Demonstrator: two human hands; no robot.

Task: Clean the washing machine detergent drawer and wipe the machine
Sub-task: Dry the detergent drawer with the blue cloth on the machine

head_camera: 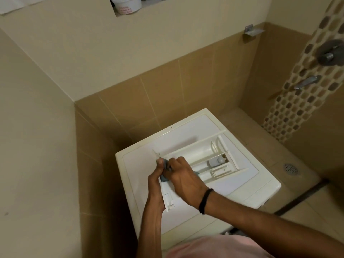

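Note:
The white detergent drawer (pixel 202 162) lies on top of the white washing machine (pixel 242 187), its several compartments facing up. My left hand (pixel 156 185) grips the drawer's front panel at its near end. My right hand (pixel 183 180), with a black band on its wrist, presses a blue cloth (pixel 164 175) against that same end of the drawer. Only small bits of the cloth show between my fingers.
The machine stands in a corner of tan tiled walls (pixel 149 94). A shower valve (pixel 329 53) and spout (pixel 307 81) are on the mosaic wall at right, a floor drain (pixel 290 168) below. A white tub (pixel 127 4) sits on a high ledge.

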